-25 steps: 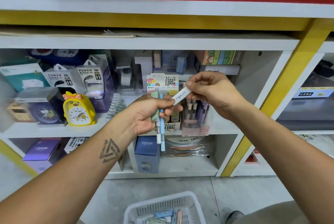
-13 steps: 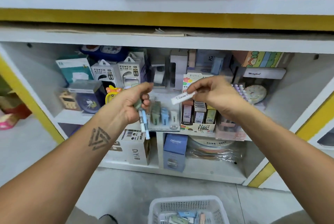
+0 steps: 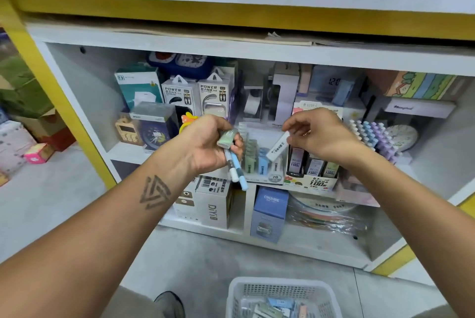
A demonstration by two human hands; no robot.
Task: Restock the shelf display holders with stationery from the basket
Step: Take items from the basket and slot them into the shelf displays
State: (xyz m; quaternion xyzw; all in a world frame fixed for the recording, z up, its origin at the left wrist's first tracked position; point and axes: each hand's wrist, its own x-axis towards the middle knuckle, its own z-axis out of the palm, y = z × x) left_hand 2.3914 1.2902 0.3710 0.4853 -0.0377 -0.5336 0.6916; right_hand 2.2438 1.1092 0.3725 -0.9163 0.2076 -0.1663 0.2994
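Restocking is partway: the right hand [image 3: 318, 135] pinches a white box [image 3: 276, 148] above the holder [image 3: 262, 163]; the left hand [image 3: 205, 145] grips pens [image 3: 235, 168] and a green box [image 3: 226, 137]. The basket [image 3: 282, 297] near the feet holds more.

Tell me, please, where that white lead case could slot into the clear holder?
Bare room shows in the clear tiered holder behind the white case row, under the right hand. The green case row looks crowded.
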